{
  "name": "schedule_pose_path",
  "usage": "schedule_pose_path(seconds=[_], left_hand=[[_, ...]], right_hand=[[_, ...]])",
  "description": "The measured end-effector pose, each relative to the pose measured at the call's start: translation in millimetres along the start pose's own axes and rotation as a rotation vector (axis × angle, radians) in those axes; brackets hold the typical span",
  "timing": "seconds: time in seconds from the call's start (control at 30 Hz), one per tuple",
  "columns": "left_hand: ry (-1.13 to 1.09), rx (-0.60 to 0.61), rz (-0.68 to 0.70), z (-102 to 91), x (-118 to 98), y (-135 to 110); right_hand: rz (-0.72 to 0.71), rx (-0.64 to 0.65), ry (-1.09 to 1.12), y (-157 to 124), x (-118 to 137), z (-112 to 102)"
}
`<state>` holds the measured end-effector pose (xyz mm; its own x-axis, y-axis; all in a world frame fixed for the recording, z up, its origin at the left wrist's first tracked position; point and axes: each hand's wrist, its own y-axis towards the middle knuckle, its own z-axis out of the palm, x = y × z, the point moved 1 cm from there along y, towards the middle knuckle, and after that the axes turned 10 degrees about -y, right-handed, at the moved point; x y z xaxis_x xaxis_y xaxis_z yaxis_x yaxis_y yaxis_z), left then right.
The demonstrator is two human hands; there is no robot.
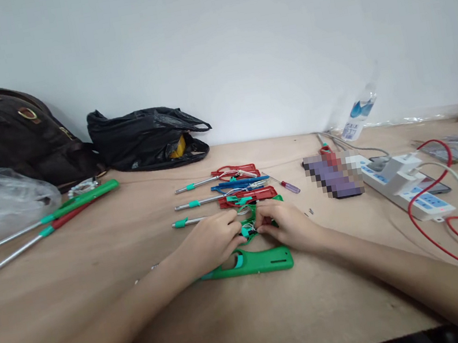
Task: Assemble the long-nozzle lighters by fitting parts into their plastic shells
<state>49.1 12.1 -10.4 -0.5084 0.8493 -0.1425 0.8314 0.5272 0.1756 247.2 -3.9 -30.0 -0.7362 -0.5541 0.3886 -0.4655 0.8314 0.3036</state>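
My left hand is closed, its fingertips pinching a small teal part inside an opened green lighter housing. My right hand is closed too, thumb and fingers pinched at the thin white wires of the same lighter; part of the grip is hidden. Nearer me lies a whole green lighter, its front end behind my left wrist. Just beyond my hands, opened red and blue lighters lie in a row, with metal tubes pointing left and wires exposed.
A small purple-handled screwdriver and tiny screws lie right of the lighters. Farther right are a phone, a power strip with looping cables and a bottle. Bags and long-tubed lighters occupy the left.
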Motion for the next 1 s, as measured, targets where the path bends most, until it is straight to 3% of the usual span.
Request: schedule_pose_path(seconds=[0.23, 0.43, 0.6, 0.77, 1.0], left_hand=[[-0.144, -0.044, -0.269, -5.1, -10.5, 7.3], [-0.155, -0.039, -0.356, -5.5, -13.8, 9.0], [-0.124, -0.02, -0.306, -3.7, -12.9, 9.0], [0.047, 0.05, -0.14, -1.1, -13.9, 4.8], [0.137, 0.208, -0.094, -11.2, -26.7, 1.7]], right_hand=[[0.057, -0.006, -0.001, 0.5, 3.7, -0.6], [0.139, -0.001, 0.045, 1.9, 7.0, -1.4], [0.085, -0.01, 0.011, 1.1, 7.2, 0.6], [-0.145, -0.004, -0.141, -1.4, 4.5, -0.2], [-0.348, 0.076, -0.34, -4.2, 4.4, -4.6]])
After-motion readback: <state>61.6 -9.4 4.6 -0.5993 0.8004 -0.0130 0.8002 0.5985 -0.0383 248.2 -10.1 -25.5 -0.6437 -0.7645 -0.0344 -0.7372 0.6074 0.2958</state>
